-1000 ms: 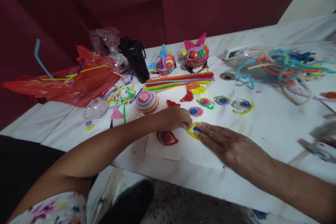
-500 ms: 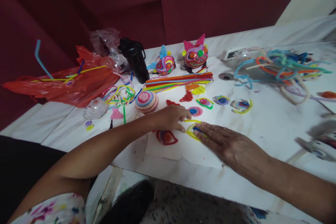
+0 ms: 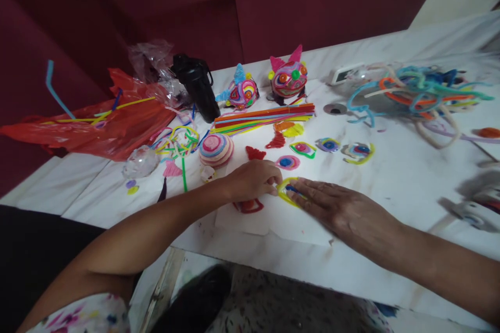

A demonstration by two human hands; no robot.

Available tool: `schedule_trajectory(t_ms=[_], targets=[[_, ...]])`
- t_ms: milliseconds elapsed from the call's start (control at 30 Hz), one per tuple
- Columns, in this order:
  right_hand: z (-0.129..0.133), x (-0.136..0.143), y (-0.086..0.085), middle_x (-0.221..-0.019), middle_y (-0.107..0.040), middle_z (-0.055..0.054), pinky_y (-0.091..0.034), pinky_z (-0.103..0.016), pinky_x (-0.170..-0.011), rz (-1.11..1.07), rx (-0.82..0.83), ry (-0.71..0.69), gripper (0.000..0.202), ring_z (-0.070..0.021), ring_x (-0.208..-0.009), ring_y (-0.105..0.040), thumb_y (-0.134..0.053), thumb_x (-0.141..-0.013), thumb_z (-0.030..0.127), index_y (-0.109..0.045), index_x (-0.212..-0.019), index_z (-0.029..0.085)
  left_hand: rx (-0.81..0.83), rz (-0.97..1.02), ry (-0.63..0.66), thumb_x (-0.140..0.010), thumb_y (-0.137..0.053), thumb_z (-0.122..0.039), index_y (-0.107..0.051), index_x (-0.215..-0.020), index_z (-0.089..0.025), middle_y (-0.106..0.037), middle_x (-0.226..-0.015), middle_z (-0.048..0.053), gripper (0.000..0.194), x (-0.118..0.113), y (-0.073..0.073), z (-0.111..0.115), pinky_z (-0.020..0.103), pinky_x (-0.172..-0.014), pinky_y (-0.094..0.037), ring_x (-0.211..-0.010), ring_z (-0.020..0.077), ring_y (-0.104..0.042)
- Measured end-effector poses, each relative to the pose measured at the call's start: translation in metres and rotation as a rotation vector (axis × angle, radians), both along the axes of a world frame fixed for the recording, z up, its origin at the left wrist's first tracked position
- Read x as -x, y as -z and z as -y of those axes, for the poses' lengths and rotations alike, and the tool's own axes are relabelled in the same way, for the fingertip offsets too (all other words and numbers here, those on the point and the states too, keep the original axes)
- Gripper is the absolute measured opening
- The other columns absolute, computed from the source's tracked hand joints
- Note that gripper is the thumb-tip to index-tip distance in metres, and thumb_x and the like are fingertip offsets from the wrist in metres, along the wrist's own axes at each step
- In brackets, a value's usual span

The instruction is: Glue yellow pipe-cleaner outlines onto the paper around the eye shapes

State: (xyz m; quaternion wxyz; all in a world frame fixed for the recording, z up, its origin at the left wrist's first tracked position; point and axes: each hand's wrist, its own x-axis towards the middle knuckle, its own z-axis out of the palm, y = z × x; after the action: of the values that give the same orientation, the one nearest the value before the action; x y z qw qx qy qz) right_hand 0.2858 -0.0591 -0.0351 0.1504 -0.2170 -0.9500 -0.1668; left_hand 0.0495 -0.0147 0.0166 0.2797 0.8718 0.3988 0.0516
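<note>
An eye shape [image 3: 283, 195] with a blue middle and a yellow pipe-cleaner outline lies on white paper [image 3: 242, 226]. My left hand [image 3: 255, 178] pinches the left end of its yellow outline between thumb and fingertips. Fingers of my right hand [image 3: 338, 208] lie flat and stretched over its right part, which they hide. Under my left wrist a red eye shape [image 3: 250, 207] is partly covered. Just beyond the hands are a pink and blue eye shape [image 3: 288, 162], a pink one with a green edge [image 3: 302, 149] and a red ear-like piece [image 3: 255, 153].
Behind lie a bundle of pipe cleaners [image 3: 265, 117], a striped dome [image 3: 216, 150], a black bottle [image 3: 198, 88] and two decorated animal heads [image 3: 289, 79]. A red plastic bag [image 3: 89, 132] spreads at left. Tangled pipe cleaners [image 3: 422, 96] are heaped at right.
The yellow outline's left ends have come together into a point at my left fingertips. My left hand has shifted slightly down over the red eye shape; my right stays pressed flat.
</note>
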Motion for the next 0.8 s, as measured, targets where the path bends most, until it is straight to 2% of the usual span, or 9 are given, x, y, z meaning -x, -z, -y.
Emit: schedule_trajectory(t_ms=[300, 433, 567, 667, 800], targets=[[-0.009, 0.001, -0.018, -0.128, -0.065, -0.009, -0.052, -0.031, -0.098, -0.044, 0.126, -0.079, 0.043, -0.0187, -0.118, -0.06, -0.04, -0.088, 0.001, -0.063, -0.123, 0.014, -0.042, 0.036, -0.046, -0.077, -0.071, -0.013, -0.065, -0.086, -0.014, -0.06, -0.082, -0.001, 0.011, 0.001, 0.006, 0.004, 0.022, -0.066, -0.04, -0.074, 0.0116, -0.055], [-0.009, 0.004, -0.025, -0.125, -0.067, -0.01, -0.053, -0.035, -0.097, -0.104, 0.219, -0.077, 0.035, -0.02, -0.113, -0.063, -0.039, -0.096, 0.017, -0.066, -0.118, 0.015, -0.069, 0.038, -0.06, -0.078, -0.068, -0.011, -0.065, -0.084, -0.015, -0.06, -0.08, -0.002, 0.008, 0.001, 0.007, 0.006, 0.023, -0.066, -0.039, -0.073, 0.0111, -0.054], [-0.009, 0.005, -0.021, -0.126, -0.066, -0.012, -0.054, -0.041, -0.096, -0.163, 0.308, -0.028, 0.033, -0.0238, -0.114, -0.063, -0.042, -0.098, 0.028, -0.067, -0.114, 0.016, -0.078, 0.039, -0.071, -0.079, -0.067, -0.012, -0.065, -0.084, -0.016, -0.061, -0.079, -0.002, 0.007, 0.001, 0.008, 0.008, 0.024, -0.067, -0.039, -0.072, 0.0117, -0.055], [-0.011, 0.004, -0.019, -0.129, -0.064, -0.013, -0.054, -0.04, -0.097, -0.216, 0.407, -0.002, 0.032, -0.0243, -0.115, -0.062, -0.045, -0.097, 0.031, -0.062, -0.119, 0.016, -0.072, 0.041, -0.091, -0.078, -0.068, -0.012, -0.065, -0.083, -0.016, -0.062, -0.078, -0.002, 0.007, 0.0, 0.009, 0.01, 0.024, -0.067, -0.039, -0.073, 0.0123, -0.056], [-0.013, 0.002, -0.022, -0.125, -0.065, -0.013, -0.059, -0.038, -0.084, -0.283, 0.562, 0.053, 0.041, -0.0241, -0.105, -0.067, -0.051, -0.094, 0.034, -0.048, -0.132, 0.018, -0.054, 0.044, -0.136, -0.078, -0.069, -0.012, -0.066, -0.084, -0.015, -0.062, -0.078, -0.002, 0.008, -0.001, 0.01, 0.012, 0.023, -0.067, -0.04, -0.071, 0.0121, -0.056]])
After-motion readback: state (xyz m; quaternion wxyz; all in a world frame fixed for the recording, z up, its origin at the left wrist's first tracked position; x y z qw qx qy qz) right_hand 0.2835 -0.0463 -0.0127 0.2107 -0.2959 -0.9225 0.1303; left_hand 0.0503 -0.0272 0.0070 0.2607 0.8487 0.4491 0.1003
